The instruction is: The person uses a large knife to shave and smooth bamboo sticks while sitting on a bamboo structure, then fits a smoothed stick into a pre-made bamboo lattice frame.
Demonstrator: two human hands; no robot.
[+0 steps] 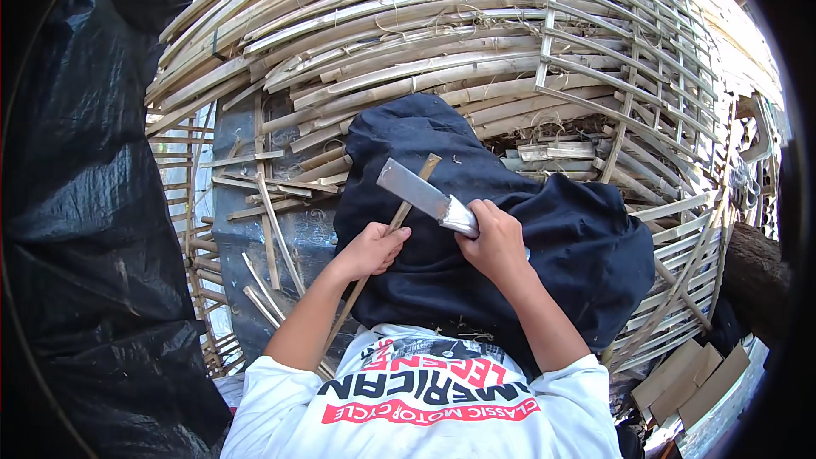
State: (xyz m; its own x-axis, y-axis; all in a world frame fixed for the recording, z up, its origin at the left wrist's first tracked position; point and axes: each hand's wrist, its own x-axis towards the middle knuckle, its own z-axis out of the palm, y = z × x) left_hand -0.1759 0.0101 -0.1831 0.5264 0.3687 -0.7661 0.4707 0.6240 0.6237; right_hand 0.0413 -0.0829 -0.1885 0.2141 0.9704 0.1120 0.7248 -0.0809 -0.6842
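My left hand [375, 251] is closed round a thin bamboo strip [350, 304], which slants from my lap up past the hand. In my right hand [495, 242] is a broad, square-ended knife [414, 190], its pale wrapped handle [459, 218] inside my fingers. The blade lies across the upper part of the strip, above my left hand; whether it bites into the strip I cannot tell. Beneath both hands, dark cloth [425, 263] covers my legs.
Long split bamboo poles [382, 42] are stacked ahead. A bamboo lattice [633, 59] leans at the upper right, with another slatted panel [680, 246] below it. Black plastic sheeting [93, 229] hangs at left. Loose strips [270, 221] lie near my left arm; cardboard [693, 382] sits lower right.
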